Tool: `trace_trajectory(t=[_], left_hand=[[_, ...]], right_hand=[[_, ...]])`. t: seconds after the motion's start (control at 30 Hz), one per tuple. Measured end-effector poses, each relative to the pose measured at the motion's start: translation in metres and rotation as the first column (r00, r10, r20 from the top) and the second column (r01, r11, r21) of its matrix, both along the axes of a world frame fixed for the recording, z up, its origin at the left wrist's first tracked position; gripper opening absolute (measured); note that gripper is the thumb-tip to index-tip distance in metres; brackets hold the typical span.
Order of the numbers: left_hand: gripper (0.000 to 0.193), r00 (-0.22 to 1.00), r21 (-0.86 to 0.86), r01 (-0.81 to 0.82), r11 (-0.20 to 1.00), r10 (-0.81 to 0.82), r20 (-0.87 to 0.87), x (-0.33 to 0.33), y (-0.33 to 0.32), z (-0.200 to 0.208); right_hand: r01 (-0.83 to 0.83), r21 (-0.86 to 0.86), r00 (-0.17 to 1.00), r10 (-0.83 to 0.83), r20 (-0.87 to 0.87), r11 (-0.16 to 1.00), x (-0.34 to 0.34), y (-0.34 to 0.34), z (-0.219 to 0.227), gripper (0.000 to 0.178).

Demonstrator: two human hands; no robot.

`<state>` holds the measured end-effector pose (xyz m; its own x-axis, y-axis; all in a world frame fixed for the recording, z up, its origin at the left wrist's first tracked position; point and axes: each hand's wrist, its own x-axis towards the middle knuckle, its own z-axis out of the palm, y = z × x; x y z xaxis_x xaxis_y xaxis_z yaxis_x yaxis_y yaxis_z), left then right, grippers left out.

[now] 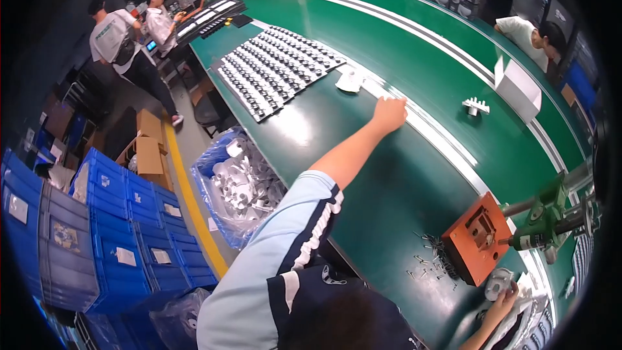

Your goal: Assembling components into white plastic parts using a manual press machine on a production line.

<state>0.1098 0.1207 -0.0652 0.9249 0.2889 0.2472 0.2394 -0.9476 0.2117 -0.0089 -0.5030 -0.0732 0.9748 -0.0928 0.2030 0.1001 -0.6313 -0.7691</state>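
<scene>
My left arm is stretched across the green bench. My left hand (pixel 390 115) is closed beside the metal rail; pale spots show at its fingertips, but what they hold, if anything, is too small to make out. A white plastic part (pixel 350 80) sits just beyond it to the left, apart from the hand. At the lower right, my right hand (pixel 506 298) grips a grey rounded housing (pixel 499 283) near an orange fixture block (pixel 476 238). Loose screws (pixel 435 260) are scattered beside that block.
A green press (pixel 543 223) stands over the fixture. Small black-and-white parts fill a tray (pixel 260 116) at far left. On the belt are a pronged white part (pixel 476 105) and a white box (pixel 518 91). A lined bin (pixel 206 167) and blue crates (pixel 116 220) stand left; people work nearby.
</scene>
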Motion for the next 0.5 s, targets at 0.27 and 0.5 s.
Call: trace_trajectory(t=[0.27, 0.5], left_hand=[[0.044, 0.874, 0.256, -0.405, 0.878, 0.289, 0.392, 0.01, 0.046, 0.007], [0.045, 0.922, 0.087, -0.386, 0.918, 0.386, 0.012, -0.01, 0.1, -0.007]], right_hand=[[0.021, -0.132, 1.0, -0.02, 0.014, 0.991, -0.026, 0.035, 0.002, 0.039], [0.003, -0.57, 0.998, 0.032, 0.053, 0.821, -0.035, 0.06, -0.005, 0.055]])
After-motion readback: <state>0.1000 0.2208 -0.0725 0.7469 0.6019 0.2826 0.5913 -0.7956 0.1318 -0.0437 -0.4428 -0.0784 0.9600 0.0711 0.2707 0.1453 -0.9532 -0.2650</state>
